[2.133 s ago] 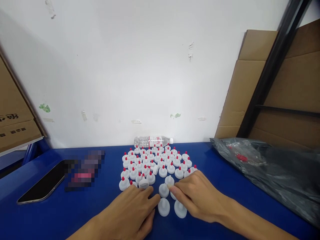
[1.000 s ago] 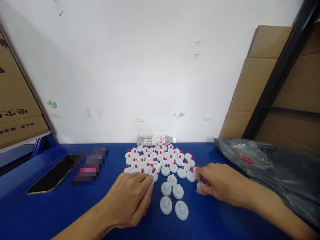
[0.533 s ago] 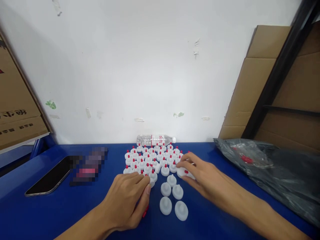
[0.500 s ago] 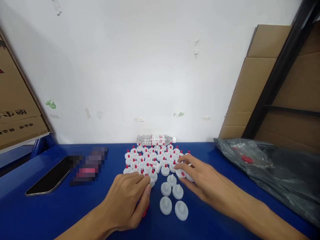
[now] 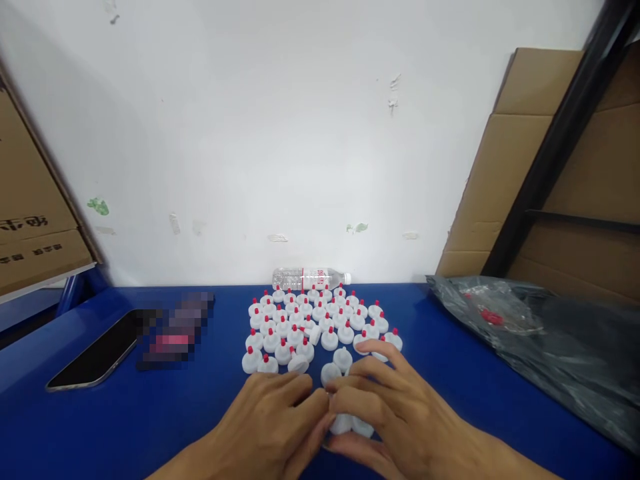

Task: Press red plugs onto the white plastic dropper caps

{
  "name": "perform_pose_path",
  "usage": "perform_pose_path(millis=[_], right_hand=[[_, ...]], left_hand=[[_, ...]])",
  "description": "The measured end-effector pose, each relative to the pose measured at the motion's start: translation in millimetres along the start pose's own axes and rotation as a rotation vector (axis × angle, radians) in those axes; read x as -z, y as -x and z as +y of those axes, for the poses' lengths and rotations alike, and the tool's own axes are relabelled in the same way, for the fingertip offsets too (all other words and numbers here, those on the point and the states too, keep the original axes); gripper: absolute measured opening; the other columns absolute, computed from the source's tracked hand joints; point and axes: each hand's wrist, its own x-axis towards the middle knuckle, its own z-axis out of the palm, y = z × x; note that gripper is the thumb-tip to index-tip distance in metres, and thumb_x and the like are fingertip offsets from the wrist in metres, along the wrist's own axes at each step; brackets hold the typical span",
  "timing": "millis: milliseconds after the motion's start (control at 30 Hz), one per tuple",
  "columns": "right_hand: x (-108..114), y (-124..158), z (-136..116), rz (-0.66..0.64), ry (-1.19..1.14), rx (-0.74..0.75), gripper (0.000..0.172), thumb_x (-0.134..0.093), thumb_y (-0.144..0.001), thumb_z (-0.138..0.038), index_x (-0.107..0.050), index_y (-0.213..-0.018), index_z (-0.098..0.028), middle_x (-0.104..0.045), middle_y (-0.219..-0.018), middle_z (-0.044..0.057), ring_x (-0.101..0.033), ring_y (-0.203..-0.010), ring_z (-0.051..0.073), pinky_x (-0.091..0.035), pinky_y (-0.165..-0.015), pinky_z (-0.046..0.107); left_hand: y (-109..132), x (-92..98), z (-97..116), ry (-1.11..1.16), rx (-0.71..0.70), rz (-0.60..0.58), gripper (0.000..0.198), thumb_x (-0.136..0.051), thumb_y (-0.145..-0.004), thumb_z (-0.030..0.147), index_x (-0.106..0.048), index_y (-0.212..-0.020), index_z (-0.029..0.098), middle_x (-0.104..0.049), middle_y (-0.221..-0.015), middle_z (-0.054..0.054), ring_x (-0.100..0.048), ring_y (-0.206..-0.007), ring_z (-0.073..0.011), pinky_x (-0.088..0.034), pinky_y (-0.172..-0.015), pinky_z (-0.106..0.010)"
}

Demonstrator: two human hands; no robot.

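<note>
My left hand (image 5: 270,420) is closed low in the middle of the head view, its fingertips pinched together; whatever they hold is hidden. Beside it my right hand (image 5: 403,413) curls its fingers and thumb around a white nozzle cap (image 5: 341,424). The two hands meet at their fingertips. Another white cap (image 5: 363,427) shows under my right palm. Just beyond the fingers stand plain white caps (image 5: 343,360) without red tips. Farther off is a cluster of white caps with red tips (image 5: 283,352), most of them upright. One capped piece (image 5: 298,363) leans over near my left hand.
A clear plastic bottle (image 5: 295,279) lies behind the cluster against the white wall (image 5: 300,147). To the left are a phone (image 5: 97,353) and a pixelated object (image 5: 175,333). Dark plastic sheeting (image 5: 555,353) with a clear bag of red pieces (image 5: 493,316) lies right.
My right hand has left a red-tipped cap at the cluster's right side and come down to the plain caps. My left hand has shifted right and nearer, meeting it.
</note>
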Motion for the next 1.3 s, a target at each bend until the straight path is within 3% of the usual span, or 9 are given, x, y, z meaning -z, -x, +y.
perform_pose_path(millis=[133, 267, 433, 567, 800, 933, 1067, 1167, 1300], right_hand=[[2.2, -2.2, 0.3, 0.013, 0.025, 0.025, 0.013, -0.053, -0.107, -0.027, -0.063, -0.114, -0.021, -0.076, -0.105, 0.0, -0.069, -0.097, 0.015, -0.039, -0.116, 0.037], [3.7, -4.6, -1.7, 0.064, -0.007, 0.042, 0.017, -0.048, -0.109, -0.025, -0.062, -0.118, -0.018, -0.075, -0.113, 0.005, -0.068, -0.113, 0.013, -0.044, -0.114, 0.027], [2.3, -7.0, 0.8, 0.008, -0.109, 0.089, 0.015, -0.051, -0.108, -0.025, -0.064, -0.112, -0.019, -0.077, -0.107, 0.004, -0.073, -0.102, 0.012, -0.049, -0.11, 0.027], [-1.4, -5.0, 2.4, 0.016, -0.123, 0.087, 0.015, -0.054, -0.107, -0.025, -0.062, -0.118, -0.019, -0.078, -0.107, 0.003, -0.074, -0.1, 0.011, -0.048, -0.111, 0.027], [-0.3, -1.6, -2.1, 0.021, -0.043, 0.023, 0.017, -0.054, -0.106, -0.024, -0.064, -0.119, -0.023, -0.078, -0.113, 0.003, -0.074, -0.105, 0.014, -0.05, -0.109, 0.03], [5.5, -8.4, -3.7, 0.085, 0.113, 0.087, 0.025, -0.052, -0.098, -0.006, -0.07, -0.105, -0.024, -0.08, -0.102, 0.002, -0.078, -0.091, 0.014, -0.056, -0.102, 0.028], [6.5, -13.1, -7.4, 0.105, 0.161, 0.131, 0.033, -0.051, -0.09, 0.004, -0.071, -0.099, -0.021, -0.08, -0.099, 0.005, -0.077, -0.093, 0.014, -0.05, -0.108, 0.028], [7.1, -11.2, -5.8, 0.115, 0.188, 0.146, 0.035, -0.049, -0.091, 0.004, -0.072, -0.1, -0.02, -0.08, -0.1, 0.007, -0.076, -0.097, 0.013, -0.048, -0.109, 0.027], [16.9, -2.3, 21.1, 0.105, 0.249, 0.181, 0.029, -0.056, -0.095, -0.004, -0.071, -0.116, -0.018, -0.078, -0.11, 0.01, -0.073, -0.109, 0.02, -0.052, -0.107, 0.032]], left_hand=[[1.6, -0.6, -0.2, 0.057, 0.03, -0.021, 0.014, -0.04, -0.103, 0.024, -0.049, -0.093, 0.024, -0.062, -0.076, 0.001, -0.059, -0.06, -0.0173, -0.037, -0.053, -0.031], [4.0, -5.4, -0.4, 0.076, 0.008, 0.037, 0.024, -0.03, -0.106, 0.024, -0.051, -0.094, 0.023, -0.064, -0.079, -0.002, -0.059, -0.062, -0.0184, -0.036, -0.053, -0.031], [1.6, -0.4, -5.0, 0.222, 0.013, -0.043, 0.042, -0.017, -0.11, 0.031, -0.049, -0.084, 0.023, -0.063, -0.072, -0.001, -0.056, -0.056, -0.0167, -0.035, -0.053, -0.032], [-2.8, 8.7, -8.1, 0.405, 0.058, -0.161, 0.05, -0.014, -0.112, 0.041, -0.056, -0.092, 0.023, -0.066, -0.074, 0.001, -0.059, -0.059, -0.0148, -0.04, -0.058, -0.029], [2.2, 7.3, -0.2, 0.427, 0.212, -0.066, 0.052, -0.021, -0.112, 0.044, -0.06, -0.086, 0.023, -0.063, -0.071, 0.003, -0.057, -0.062, -0.0144, -0.044, -0.065, -0.027], [8.2, 5.0, 0.7, 0.432, 0.34, -0.089, 0.049, -0.025, -0.111, 0.046, -0.064, -0.089, 0.024, -0.066, -0.078, 0.002, -0.057, -0.07, -0.0156, -0.048, -0.07, -0.027], [3.4, 1.7, 3.6, 0.514, 0.399, -0.056, 0.049, -0.026, -0.11, 0.049, -0.064, -0.091, 0.025, -0.068, -0.081, 0.001, -0.059, -0.075, -0.0162, -0.052, -0.073, -0.027], [-4.7, -3.1, 5.7, 0.677, 0.493, -0.03, 0.055, -0.028, -0.106, 0.058, -0.054, -0.074, 0.022, -0.057, -0.066, 0.002, -0.051, -0.062, -0.0147, -0.047, -0.058, -0.025], [-8.8, 0.7, -3.6, 0.948, 0.696, -0.005, 0.058, -0.027, -0.104, 0.064, -0.032, -0.062, 0.023, -0.024, -0.051, 0.007, -0.023, -0.043, -0.0098, -0.025, -0.039, -0.023]])
